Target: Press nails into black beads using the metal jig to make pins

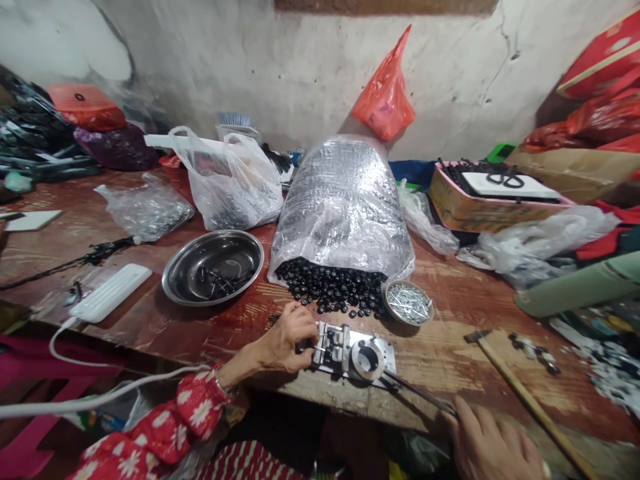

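Note:
My left hand (289,339) rests on the left end of a small metal press jig (350,357) at the table's front edge, its fingers curled and pinched on a small dark part that I cannot make out. My right hand (493,445) is at the bottom right, gripping the end of the jig's long metal lever (417,393). Just behind the jig, black beads (333,288) spill from a big clear plastic sack (345,200). A small round tin of silver pins (407,303) stands beside the beads.
A steel bowl (214,267) holding a few dark parts sits to the left. A white power strip (110,292) with its cable lies further left. A hammer (525,397) lies at the right. Plastic bags, a cardboard box (493,200) and clutter fill the back of the wooden table (500,360).

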A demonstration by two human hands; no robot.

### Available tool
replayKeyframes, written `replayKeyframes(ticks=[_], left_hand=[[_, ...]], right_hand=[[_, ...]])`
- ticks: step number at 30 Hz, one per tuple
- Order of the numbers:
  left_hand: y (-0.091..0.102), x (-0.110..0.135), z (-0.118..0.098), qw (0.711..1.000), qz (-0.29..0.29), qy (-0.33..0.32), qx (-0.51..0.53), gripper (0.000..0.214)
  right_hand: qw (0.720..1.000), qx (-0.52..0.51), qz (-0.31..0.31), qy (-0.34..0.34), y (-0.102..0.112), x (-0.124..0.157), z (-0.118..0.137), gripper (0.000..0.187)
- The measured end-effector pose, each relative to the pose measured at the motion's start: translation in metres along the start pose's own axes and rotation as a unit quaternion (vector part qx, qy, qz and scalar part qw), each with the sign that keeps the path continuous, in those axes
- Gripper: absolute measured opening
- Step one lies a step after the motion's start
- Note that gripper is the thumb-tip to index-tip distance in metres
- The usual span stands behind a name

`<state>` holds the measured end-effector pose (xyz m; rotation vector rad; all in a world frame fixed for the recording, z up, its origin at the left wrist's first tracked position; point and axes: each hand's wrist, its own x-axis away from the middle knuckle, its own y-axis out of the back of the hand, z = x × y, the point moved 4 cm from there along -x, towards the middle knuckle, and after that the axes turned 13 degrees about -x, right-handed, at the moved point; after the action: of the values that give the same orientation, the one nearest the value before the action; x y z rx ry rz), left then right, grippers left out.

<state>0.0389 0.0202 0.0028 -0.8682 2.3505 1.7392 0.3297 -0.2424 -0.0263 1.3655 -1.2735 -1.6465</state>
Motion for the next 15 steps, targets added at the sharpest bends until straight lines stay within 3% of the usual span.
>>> replayKeyframes(ticks=[4, 8, 11, 13, 15], left_hand=[[0.002, -0.003, -0.004, 0.998, -0.051, 0.0, 0.023, 0.013], [0.025, -0.003, -0.005, 0.993, -0.114, 0.013, 0.03, 0.007], [0.059, 0.007, 0.016, 0.975, -0.183, 0.093, -0.08, 0.002], [0.084, 0.02, 0.04, 0.943, -0.212, 0.186, -0.176, 0.005], [0.103, 0.034, 0.065, 0.911, -0.203, 0.252, -0.257, 0.009]], right_hand=[[0.995, 0.01, -0.089, 0.034, -0.015, -0.034, 0.016, 0.043], [0.988, -0.079, -0.12, 0.047, -0.024, -0.051, 0.038, 0.043], [0.981, -0.142, -0.123, 0.044, -0.025, -0.057, 0.046, 0.036], [0.976, -0.181, -0.12, 0.037, -0.025, -0.062, 0.047, 0.031], [0.969, -0.212, -0.125, 0.03, -0.023, -0.068, 0.048, 0.027]])
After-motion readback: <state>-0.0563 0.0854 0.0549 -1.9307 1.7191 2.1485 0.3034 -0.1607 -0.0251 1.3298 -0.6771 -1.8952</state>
